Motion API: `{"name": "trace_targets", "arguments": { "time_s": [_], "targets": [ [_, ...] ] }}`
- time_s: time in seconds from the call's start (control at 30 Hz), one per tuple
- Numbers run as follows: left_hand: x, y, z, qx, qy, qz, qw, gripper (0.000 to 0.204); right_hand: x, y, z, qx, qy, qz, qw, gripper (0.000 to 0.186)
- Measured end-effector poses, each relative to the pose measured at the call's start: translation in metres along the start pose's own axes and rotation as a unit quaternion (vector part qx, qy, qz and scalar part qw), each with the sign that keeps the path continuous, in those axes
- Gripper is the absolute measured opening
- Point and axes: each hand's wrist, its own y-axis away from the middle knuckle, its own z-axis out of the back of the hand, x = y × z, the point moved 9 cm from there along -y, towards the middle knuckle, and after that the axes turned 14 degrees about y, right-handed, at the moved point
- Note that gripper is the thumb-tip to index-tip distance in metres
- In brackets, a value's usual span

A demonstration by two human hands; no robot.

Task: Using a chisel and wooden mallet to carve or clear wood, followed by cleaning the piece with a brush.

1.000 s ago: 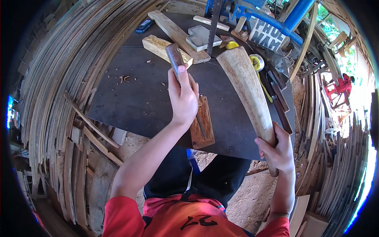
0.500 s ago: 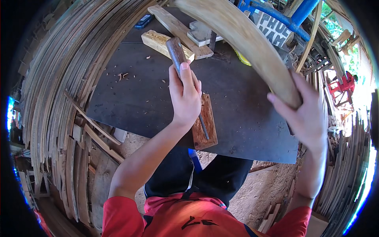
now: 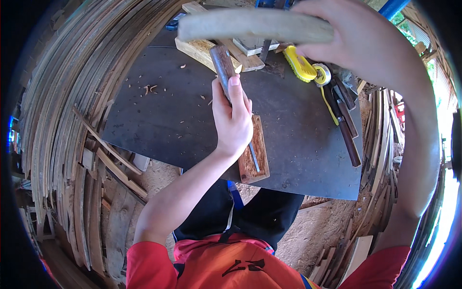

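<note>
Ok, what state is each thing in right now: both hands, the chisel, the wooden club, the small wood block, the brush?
Left hand: closed around the chisel handle.
Chisel: held with its blade tip down on the small wood block.
Small wood block: lying flat on the dark sheet.
Right hand: gripping the wooden club.
Wooden club: raised above the table.
Yellow brush: lying unused.

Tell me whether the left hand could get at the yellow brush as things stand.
Probably not freely: the left hand is wrapped around a chisel. The yellow brush lies uncovered on the dark table, further right.
</note>
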Motion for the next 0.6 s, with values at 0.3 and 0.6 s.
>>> {"name": "trace_targets", "arguments": {
  "time_s": [0.3,0.6],
  "targets": [
    [-0.011,0.002,0.011,-0.016,-0.022,-0.014,1.0,0.031,0.014,-0.016,-0.003,-0.045,0.02,0.078,0.996,0.03],
    [-0.005,0.004,0.006,-0.022,0.029,0.026,0.999,0.037,-0.034,-0.007,-0.033,-0.27,-0.035,0.088,0.958,0.061]
  ]
}}
